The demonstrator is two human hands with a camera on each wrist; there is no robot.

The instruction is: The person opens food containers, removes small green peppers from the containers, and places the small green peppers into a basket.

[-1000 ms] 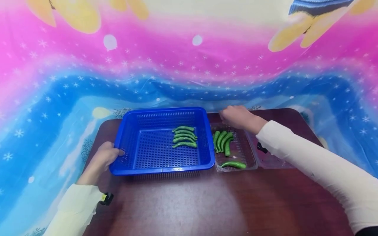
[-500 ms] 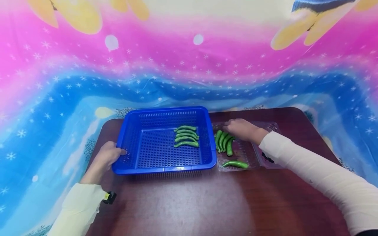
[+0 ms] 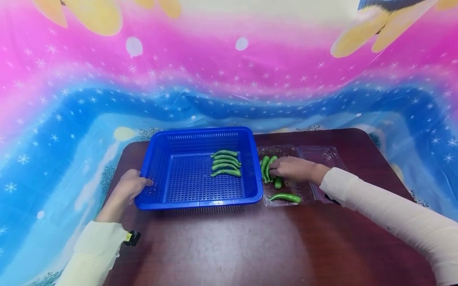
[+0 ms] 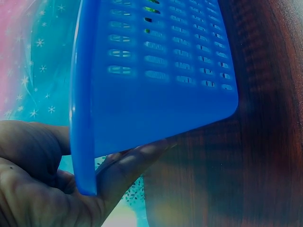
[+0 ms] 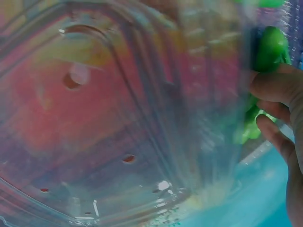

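Note:
My left hand (image 3: 130, 184) grips the left end of a blue plastic basket (image 3: 200, 204), thumb over the rim and fingers beneath it. In the left wrist view, the basket's slotted wall (image 4: 156, 109) rises past the hand (image 4: 47, 184). Several long green peppers (image 3: 226, 163) lie side by side inside, toward its right wall. My right hand (image 3: 295, 169) reaches into a clear plastic tray (image 3: 304, 196), thumb and fingers bent around a green pepper (image 3: 278, 182) and partly hiding it. Two more peppers (image 3: 265, 169) lie just left of the fingertips. A separate pepper (image 3: 285, 198) lies near the tray's front edge.
The tray's clear hinged lid (image 3: 325, 155) lies folded out to the right, under my right forearm, and fills much of the right wrist view. Everything stands toward the back of a brown wooden table (image 3: 222, 246). A patterned cloth (image 3: 229, 87) hangs behind and at both sides.
My right hand has come down and forward from the tray's far end onto the peppers, covering the right-hand ones. The left hand keeps its grip on the basket.

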